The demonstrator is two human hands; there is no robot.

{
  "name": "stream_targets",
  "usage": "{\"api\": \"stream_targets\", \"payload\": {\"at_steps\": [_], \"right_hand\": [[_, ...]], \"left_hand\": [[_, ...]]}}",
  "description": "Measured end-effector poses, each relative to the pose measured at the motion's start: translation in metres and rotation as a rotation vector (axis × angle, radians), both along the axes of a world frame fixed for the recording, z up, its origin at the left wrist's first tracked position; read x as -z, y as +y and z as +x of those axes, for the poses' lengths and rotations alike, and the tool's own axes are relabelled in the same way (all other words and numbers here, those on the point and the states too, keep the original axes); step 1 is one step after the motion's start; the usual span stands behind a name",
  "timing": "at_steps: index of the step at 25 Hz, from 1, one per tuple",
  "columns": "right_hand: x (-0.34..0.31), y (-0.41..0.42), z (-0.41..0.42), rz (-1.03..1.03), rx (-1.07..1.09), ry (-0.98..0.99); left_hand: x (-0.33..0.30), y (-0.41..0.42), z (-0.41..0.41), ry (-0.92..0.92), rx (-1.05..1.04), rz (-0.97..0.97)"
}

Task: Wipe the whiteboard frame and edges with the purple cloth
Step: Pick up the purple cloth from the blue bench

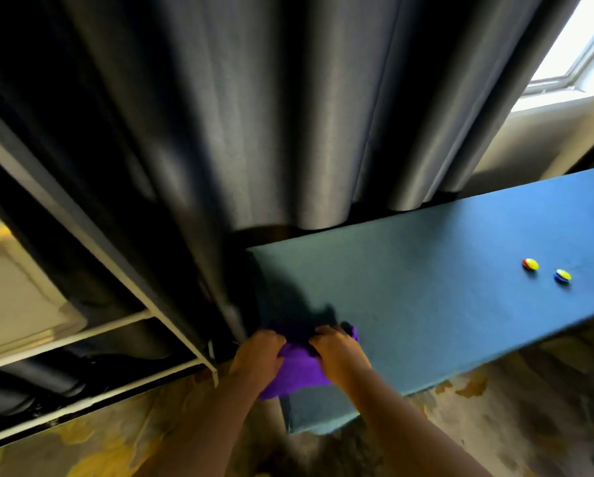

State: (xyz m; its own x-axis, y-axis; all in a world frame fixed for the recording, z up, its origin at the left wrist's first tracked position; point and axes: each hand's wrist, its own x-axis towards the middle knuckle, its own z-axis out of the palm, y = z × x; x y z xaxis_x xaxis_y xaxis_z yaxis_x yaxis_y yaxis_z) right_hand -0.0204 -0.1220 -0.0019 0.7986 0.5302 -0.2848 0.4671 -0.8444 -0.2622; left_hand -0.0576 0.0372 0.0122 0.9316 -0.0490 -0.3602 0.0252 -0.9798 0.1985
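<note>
Both hands clutch the purple cloth (297, 371) at the near left corner of a blue felt board (426, 287): the left hand (259, 356) and right hand (340, 356) have fingers curled tight into its folds. Two round magnets, red-yellow (530, 264) and blue-yellow (562, 275), sit on the board's far right. Grey curtains (254, 115) hang behind. No writing is legible.

Blue bench (426, 287) w/ purple cloth (299, 370) & two magnets (530, 264).

Soft purple cloth (297, 370); matt blue board (426, 297)
</note>
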Motion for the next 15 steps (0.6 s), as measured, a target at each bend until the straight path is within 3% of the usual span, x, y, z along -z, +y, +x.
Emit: {"api": "stream_targets", "payload": {"at_steps": [9, 15], "right_hand": [[-0.142, 0.123, 0.028, 0.078, -0.282, -0.248], [-0.266, 0.193, 0.008, 0.212, -0.367, -0.453]], "left_hand": [[-0.139, 0.110, -0.021, -0.271, -0.282, 0.016], [-0.254, 0.177, -0.053, -0.501, -0.292, 0.118]]}}
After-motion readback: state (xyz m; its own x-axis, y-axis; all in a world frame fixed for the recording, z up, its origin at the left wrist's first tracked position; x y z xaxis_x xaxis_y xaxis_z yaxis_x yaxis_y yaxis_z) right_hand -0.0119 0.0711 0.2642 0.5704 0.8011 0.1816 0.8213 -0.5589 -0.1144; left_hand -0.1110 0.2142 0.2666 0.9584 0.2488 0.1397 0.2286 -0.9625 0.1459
